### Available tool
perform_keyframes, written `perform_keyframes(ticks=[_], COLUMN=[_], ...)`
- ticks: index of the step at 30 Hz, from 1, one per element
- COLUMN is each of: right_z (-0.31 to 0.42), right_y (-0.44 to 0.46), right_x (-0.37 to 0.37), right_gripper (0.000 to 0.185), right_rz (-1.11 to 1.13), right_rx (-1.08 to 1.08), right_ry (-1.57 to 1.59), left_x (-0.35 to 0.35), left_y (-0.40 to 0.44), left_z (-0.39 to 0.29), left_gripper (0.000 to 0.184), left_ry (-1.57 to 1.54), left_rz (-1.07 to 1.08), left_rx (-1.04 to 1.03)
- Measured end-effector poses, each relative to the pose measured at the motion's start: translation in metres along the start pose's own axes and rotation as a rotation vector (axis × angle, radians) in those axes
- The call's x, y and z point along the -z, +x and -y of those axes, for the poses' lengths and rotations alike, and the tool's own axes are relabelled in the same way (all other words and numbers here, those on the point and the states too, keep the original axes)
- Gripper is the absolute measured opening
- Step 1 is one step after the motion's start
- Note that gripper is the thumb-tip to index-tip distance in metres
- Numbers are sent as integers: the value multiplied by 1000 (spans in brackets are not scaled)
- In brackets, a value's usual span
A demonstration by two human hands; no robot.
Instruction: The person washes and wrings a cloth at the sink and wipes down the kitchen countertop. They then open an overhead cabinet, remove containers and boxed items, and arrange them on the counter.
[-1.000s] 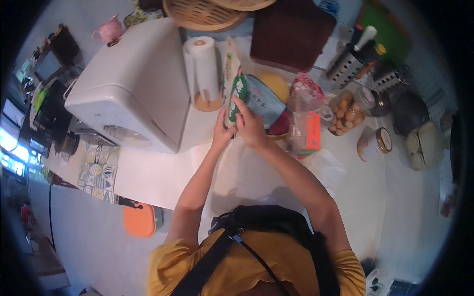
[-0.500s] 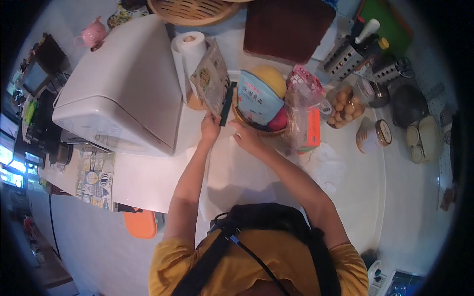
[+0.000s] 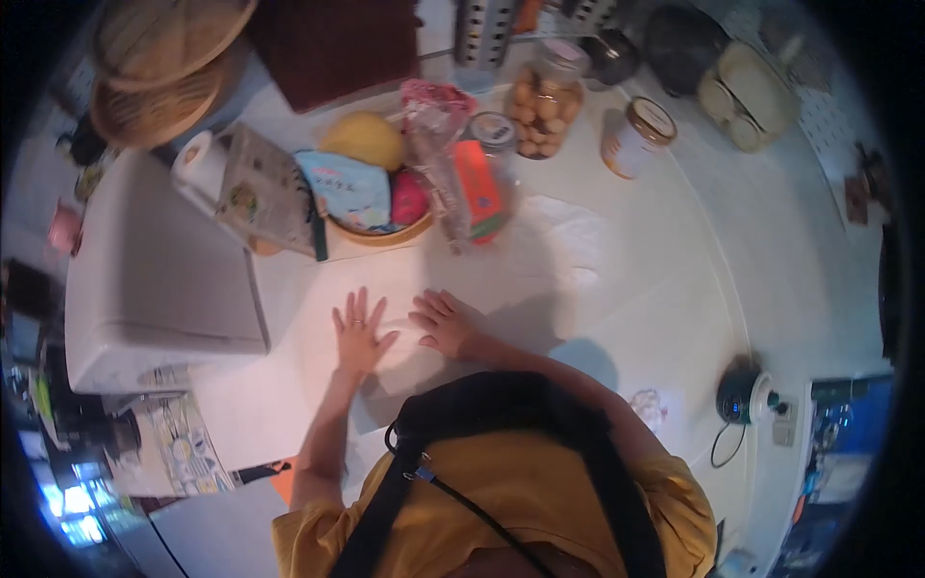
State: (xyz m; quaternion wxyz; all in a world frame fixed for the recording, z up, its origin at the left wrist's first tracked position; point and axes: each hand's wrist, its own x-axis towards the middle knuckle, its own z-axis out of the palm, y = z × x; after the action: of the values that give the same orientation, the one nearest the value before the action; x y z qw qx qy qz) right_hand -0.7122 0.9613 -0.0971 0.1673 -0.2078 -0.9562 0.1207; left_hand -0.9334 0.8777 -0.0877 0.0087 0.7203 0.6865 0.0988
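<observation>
My left hand (image 3: 359, 337) lies with its fingers spread on the white countertop (image 3: 299, 299), a ring on one finger. Close by on the right, my right hand (image 3: 447, 326) rests palm down, its fingers stretched toward the left. Neither hand holds anything. Beyond them stands a round basket (image 3: 385, 237) with a light blue pouch (image 3: 347, 191), a yellow round fruit (image 3: 364, 140) and a dark pink round item (image 3: 409, 198). Left of the basket, a printed food bag (image 3: 258, 188) leans upright with a dark green strip (image 3: 319, 231) along its edge.
A large white appliance (image 3: 159, 260) stands to the left, near a paper towel roll (image 3: 199, 169). Right of the basket are a clear bag (image 3: 438, 178), an orange box (image 3: 479, 183), a jar of round brown items (image 3: 546, 106) and a lidded jar (image 3: 638, 138). A white cloth (image 3: 568, 236) lies nearby.
Both hands have drawn back from the printed bag and basket and now lie flat on the counter. The view has swung to the right.
</observation>
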Motion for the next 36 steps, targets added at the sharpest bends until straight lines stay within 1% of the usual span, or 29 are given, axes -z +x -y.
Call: perform_keyframes(ticks=[1, 3, 4, 6, 7, 8, 10, 11, 12, 13, 14, 15, 16, 18, 20, 22, 23, 24, 25, 26, 27, 28, 29, 30, 31, 32, 33, 34, 36], right_z=[-13, -44, -52, -77, -91, -105, -125, -131, -137, -141, -141, -141, -140, -133, -129, -132, -134, -137, -138, -131, -122, -130, -140, -139, -108, -114, -107, -100, -92], right_y=[-11, -38, -49, -71, -81, -90, -106, -118, -130, -139, -145, -146, -145, -142, -141, -143, -145, -150, -156, -162, -168, -180, -190, -222, -219, -238, -250, -265, -282], right_x=[-7, -29, -13, 36, 49, 61, 82, 84, 82, 81, 81, 81, 80, 89, 92, 88, 86, 86, 91, 95, 99, 97, 90, 76, 121, 116, 122, 124, 161], right_gripper=[48, 35, 35, 26, 30, 33, 40, 40, 45, 50, 50, 53, 55, 52, 49, 41, 41, 38, 34, 33, 31, 29, 29, 31, 29, 25, 20, 19, 19], right_rz=[-14, -269, -275, -480, -487, -495, -505, -510, -359, -203, -205, -147, -87, -78, -52, -28, -32, 9, 43, 0, -44, -89, -23, -283, -389, -204, -7, -3, -72], right_rx=[-30, 93, 75, -70, -156, -240, -431, -436, -571, -700, -693, -732, -767, -758, -744, -785, -787, -699, -617, -584, -554, -544, -775, -673, -454, -598, -777, -929, -939], right_ry=[-12, 120, 109, 92, 12, -67, -201, -203, -205, -204, -200, -199, -199, -156, -119, -132, -140, -43, 47, -111, -282, -138, -189, -192, -193, -89, -106, -79, -175], left_x=[4, 13, 15, 18, 21, 37, 71, 54, 56, 30, 23, 4, -7, -8, -48, -64, -70, -76, -85, -92, -95, -95, -96, -99, -127, -142, -131, -116, -126], left_y=[4, 6, 5, -1, -3, 3, 21, 30, 47, 64, 82, 100, 119, 154, 182, 195, 202, 203, 198, 190, 185, 189, 198, 195, 199, 199, 188, 187, 182], left_z=[11, 28, 29, 23, 13, -6, -58, -74, -100, -114, -141, -165, -189, -223, -238, -241, -244, -245, -246, -250, -255, -263, -278, -293, -307, -324, -335, -346, -387], left_gripper=[73, 74, 74, 75, 72, 72, 66, 60, 58, 54, 49, 45, 43, 41, 43, 45, 47, 47, 46, 46, 47, 49, 53, 48, 41, 37, 36, 37, 33], left_ry=[-2, -15, -20, -33, -46, -44, 55, -104, -339, -478, -595, -691, -610, -701, -684, -664, -645, -649, -434, -225, -249, -271, -169, -76, -135, -386, -343, -651, -786], left_rz=[1, 83, 84, 168, 180, 184, 329, 72, -35, -18, 5, -4, 10, 48, 11, -23, -45, -47, -94, -148, -138, -152, -249, -323, -278, -570, -204, -208, 90], left_rx=[-35, -207, -229, -192, -144, -157, -13, -95, -162, -222, -304, -336, -381, -521, -465, -444, -456, -479, -490, -502, -525, -569, -636, -680, -756, -908, -950, -1129, -1085])
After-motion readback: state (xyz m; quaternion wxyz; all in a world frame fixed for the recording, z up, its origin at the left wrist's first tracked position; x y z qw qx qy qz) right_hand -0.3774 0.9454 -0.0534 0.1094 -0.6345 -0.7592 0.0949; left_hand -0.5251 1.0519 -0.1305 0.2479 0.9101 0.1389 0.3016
